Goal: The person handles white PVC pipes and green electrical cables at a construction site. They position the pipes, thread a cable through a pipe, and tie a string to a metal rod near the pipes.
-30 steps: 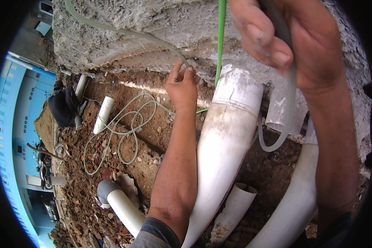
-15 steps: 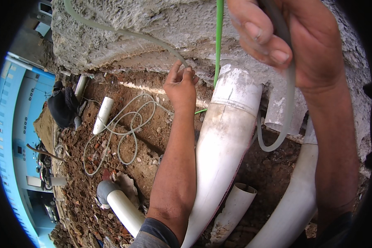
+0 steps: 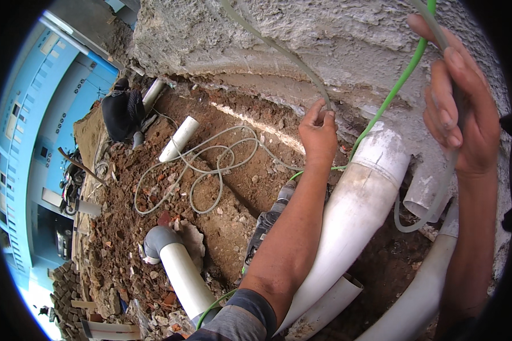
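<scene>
Between the thumb and fingers of my left hand [image 3: 317,133] is a thin clear hose [image 3: 293,57], which rises from the fingertips along the rough concrete wall. My right hand [image 3: 469,113], higher at the right, has its fingers loosely curled round a clear hose too. Below that palm the hose hangs in a bend [image 3: 409,228] beside the pipes. A green hose [image 3: 397,94] runs down the wall between my hands and passes behind my left wrist. A large white pipe [image 3: 358,193] lies under and right of my left forearm.
Loops of clear hose [image 3: 205,170] lie on broken soil. Nearby are a grey elbow [image 3: 160,241] on a white pipe, a short white pipe piece [image 3: 179,139], and more pipes [image 3: 421,284] at right. A person in dark clothes [image 3: 122,113] crouches at far left, near the blue building [image 3: 57,108].
The view has turned, shifting the trench and pipes. My right hand sits farther right and lower in view, its fingers straighter. My left hand still pinches the hose.
</scene>
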Action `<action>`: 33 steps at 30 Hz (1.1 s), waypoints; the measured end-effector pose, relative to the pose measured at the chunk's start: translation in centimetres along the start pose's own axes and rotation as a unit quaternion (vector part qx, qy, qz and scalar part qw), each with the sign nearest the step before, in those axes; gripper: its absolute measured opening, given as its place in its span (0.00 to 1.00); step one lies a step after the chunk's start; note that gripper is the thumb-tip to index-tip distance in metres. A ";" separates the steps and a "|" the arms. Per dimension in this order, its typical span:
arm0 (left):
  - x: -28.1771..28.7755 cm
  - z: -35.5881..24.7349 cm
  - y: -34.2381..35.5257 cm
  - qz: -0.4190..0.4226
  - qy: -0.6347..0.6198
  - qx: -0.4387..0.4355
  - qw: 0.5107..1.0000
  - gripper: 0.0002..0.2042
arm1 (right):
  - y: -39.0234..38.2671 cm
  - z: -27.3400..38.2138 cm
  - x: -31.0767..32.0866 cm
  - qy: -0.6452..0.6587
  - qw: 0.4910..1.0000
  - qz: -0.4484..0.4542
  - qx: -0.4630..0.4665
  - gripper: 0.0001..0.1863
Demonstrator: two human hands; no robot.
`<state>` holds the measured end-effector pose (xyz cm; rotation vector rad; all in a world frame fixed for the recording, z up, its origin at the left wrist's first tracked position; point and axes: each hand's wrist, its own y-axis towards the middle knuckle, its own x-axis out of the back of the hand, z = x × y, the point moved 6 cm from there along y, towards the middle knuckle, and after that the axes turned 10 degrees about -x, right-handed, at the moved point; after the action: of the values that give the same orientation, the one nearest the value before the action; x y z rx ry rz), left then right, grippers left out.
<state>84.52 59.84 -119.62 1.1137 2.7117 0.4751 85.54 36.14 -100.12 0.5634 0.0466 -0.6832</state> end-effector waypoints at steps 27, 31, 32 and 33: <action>0.0 -0.2 -0.2 -0.019 -0.026 0.007 0.999 0.16 | 0.1 0.4 0.2 0.104 0.993 0.007 -0.048 0.23; 0.0 -0.2 -0.1 -0.019 -0.017 0.001 1.000 0.16 | 0.3 0.2 0.6 0.163 0.984 0.033 -0.068 0.23; 0.0 -0.1 -0.1 -0.025 -0.026 -0.001 0.999 0.16 | 0.3 0.1 0.7 0.164 0.984 0.039 -0.065 0.23; 0.0 -0.1 -0.1 -0.024 -0.023 -0.002 0.999 0.16 | 0.4 0.0 0.7 0.163 0.984 0.047 -0.060 0.23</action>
<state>84.40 59.73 -119.56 1.0420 2.6896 0.4417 86.35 36.01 -100.06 0.5526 0.3630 -0.4879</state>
